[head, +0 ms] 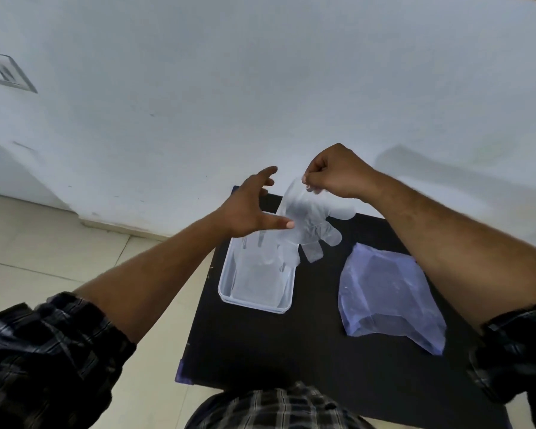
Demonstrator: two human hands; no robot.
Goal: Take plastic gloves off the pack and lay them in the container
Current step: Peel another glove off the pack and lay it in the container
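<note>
A clear plastic glove [310, 224] hangs in the air above the far end of the container, its fingers pointing down. My right hand [338, 174] pinches its cuff from above. My left hand [251, 209] is spread open just left of the glove, thumb tip touching its edge. The clear rectangular container [226, 292] sits on the black table and holds at least one glove [257, 280] laid flat. The pack [387, 292], a bluish plastic bag of gloves, lies to the right of the container.
The small black table [291, 351] stands against a white wall [260, 88]. Tiled floor [59, 243] lies to the left. My checked sleeves and shirt fill the bottom of the view.
</note>
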